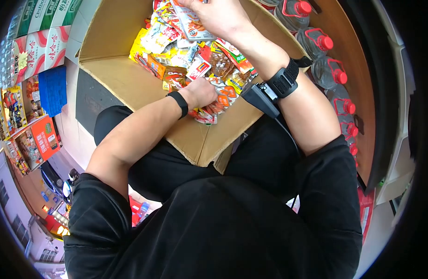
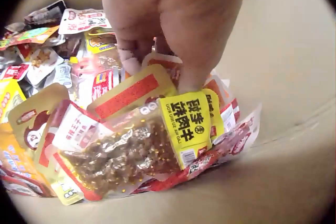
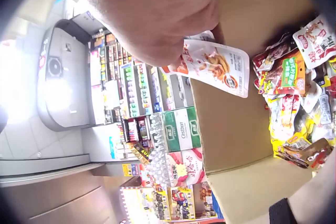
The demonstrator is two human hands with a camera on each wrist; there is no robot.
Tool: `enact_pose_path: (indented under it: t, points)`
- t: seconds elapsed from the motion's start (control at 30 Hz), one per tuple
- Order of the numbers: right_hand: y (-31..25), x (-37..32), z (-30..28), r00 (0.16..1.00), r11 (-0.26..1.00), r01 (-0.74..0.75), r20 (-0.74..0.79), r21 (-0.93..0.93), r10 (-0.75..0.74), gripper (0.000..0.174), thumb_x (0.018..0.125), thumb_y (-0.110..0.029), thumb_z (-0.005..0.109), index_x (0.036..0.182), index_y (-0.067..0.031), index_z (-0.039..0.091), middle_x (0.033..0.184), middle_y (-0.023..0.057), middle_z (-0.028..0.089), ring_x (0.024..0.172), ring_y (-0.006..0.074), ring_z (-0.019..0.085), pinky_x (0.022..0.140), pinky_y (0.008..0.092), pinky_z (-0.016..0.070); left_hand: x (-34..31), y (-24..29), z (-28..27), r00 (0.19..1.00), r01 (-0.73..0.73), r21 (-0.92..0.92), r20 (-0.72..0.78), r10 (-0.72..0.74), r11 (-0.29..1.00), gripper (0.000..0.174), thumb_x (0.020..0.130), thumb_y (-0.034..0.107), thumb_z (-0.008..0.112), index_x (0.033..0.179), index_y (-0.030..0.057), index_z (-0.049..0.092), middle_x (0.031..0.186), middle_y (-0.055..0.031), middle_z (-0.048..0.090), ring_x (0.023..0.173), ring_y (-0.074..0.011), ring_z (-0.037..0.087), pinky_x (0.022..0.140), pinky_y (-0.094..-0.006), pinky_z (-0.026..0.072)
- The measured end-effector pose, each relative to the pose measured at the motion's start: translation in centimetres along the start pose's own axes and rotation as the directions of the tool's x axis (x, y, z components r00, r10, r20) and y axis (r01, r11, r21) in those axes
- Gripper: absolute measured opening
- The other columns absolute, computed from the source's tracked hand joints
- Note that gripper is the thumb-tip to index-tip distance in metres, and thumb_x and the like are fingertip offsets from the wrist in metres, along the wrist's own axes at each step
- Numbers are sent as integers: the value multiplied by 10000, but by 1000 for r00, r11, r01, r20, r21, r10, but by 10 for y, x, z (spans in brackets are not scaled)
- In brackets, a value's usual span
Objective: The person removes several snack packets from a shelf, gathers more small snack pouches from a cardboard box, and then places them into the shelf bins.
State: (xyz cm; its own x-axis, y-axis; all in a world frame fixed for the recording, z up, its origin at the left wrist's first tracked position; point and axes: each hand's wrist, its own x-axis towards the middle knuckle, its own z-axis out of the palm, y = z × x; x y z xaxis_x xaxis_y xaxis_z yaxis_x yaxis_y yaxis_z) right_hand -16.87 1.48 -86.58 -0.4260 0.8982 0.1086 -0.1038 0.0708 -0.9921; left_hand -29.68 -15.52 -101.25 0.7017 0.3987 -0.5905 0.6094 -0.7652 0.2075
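Note:
A cardboard box [image 1: 107,37] stands between the person's legs, holding a heap of snack packets [image 1: 177,49]. Down in the near part of the box, the left hand [image 1: 201,93] pinches the top edges of a few upright snack packets. The left wrist view shows a brown snack packet with a yellow label [image 2: 189,124] just in front of that hand, beside a gold-and-red packet [image 2: 131,92]. Over the far side of the box, the right hand [image 1: 221,16] grips a white snack packet [image 3: 218,66] by one end, above the heap. Its fingertips are partly hidden.
Large bottles with red caps [image 1: 311,42] line the right side. To the left are stacked green and pink cartons [image 1: 46,46], a blue box [image 1: 52,90] and an orange-red display box [image 1: 44,137]. Stocked shelves [image 3: 134,90] appear beyond in the right wrist view.

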Motion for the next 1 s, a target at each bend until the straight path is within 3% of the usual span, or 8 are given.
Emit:
enact_pose_path:
  t: [0.13, 0.2, 0.27, 0.3, 0.4, 0.57, 0.73, 1.0]
  points:
    - [10, -1, -11, 1000, 995, -2, 1, -99, 3, 305, 999, -220, 686, 1205, 3, 715, 1008, 138, 772, 930, 191, 728, 840, 337, 563, -23, -25, -97, 961, 256, -11, 109, -253, 967, 117, 849, 153, 683, 837, 106, 789, 868, -122, 779, 832, -323, 767, 720, -460, 611]
    - [16, 0, -14, 1000, 991, 23, -13, -132, -25, 297, 992, -198, 694, 1210, 3, 711, 1012, 121, 772, 920, 180, 724, 833, 328, 562, -51, -56, -121, 959, 284, -193, 40, -282, 939, 106, 837, 172, 722, 876, 92, 779, 873, -158, 759, 844, -359, 749, 735, -468, 595]
    - [18, 6, -14, 982, 925, -180, -8, -334, 188, 468, 959, -428, 710, 1224, -42, 734, 1069, 180, 779, 1021, 289, 757, 909, 422, 568, -92, -75, -150, 936, 194, -387, -201, -288, 902, 244, 819, 94, 783, 1057, 41, 761, 925, -191, 754, 830, -363, 734, 773, -453, 590]
    - [33, 10, -11, 990, 953, -133, 8, -273, 141, 401, 945, -388, 712, 1202, -83, 754, 1048, 158, 783, 1017, 304, 756, 903, 438, 563, -104, -75, -181, 914, 321, -567, -27, -406, 759, 299, 851, 105, 793, 1132, 18, 740, 930, -203, 747, 834, -355, 724, 785, -435, 575]
    - [40, 11, -10, 989, 963, -122, 53, -240, 138, 424, 947, -404, 709, 1214, -77, 751, 1048, 162, 784, 1005, 310, 759, 893, 429, 564, -126, -92, -200, 877, 254, -626, -173, -448, 738, 344, 889, 120, 803, 1190, 2, 686, 892, -172, 740, 839, -253, 728, 783, -375, 565]
    - [44, 11, -2, 953, 967, -253, 180, 31, 244, 368, 1013, -308, 663, 1222, -13, 732, 1059, 74, 783, 950, 113, 703, 865, 334, 563, -139, -118, -200, 796, 108, -752, -326, -509, 651, 351, 931, 121, 787, 1223, 5, 630, 927, -104, 738, 872, -144, 695, 787, -339, 561]
    - [22, 10, 1, 904, 870, -417, 220, 261, 367, 585, 1103, -517, 518, 1276, 19, 676, 1158, 78, 754, 993, 114, 708, 911, 296, 565, -142, -134, -198, 673, 14, -901, -313, -670, 434, 357, 926, 187, 819, 1166, -9, 642, 996, -72, 735, 924, -106, 677, 838, -306, 558]
    - [17, 9, 21, 913, 926, -317, 331, 206, 238, 513, 890, -189, 836, 1314, 0, 618, 1191, 59, 716, 1078, 133, 689, 968, 321, 560, -127, -128, -194, 497, 169, -809, -423, -758, 563, 496, 812, 272, 903, 1155, -9, 683, 929, -115, 763, 850, -147, 717, 798, -324, 573]
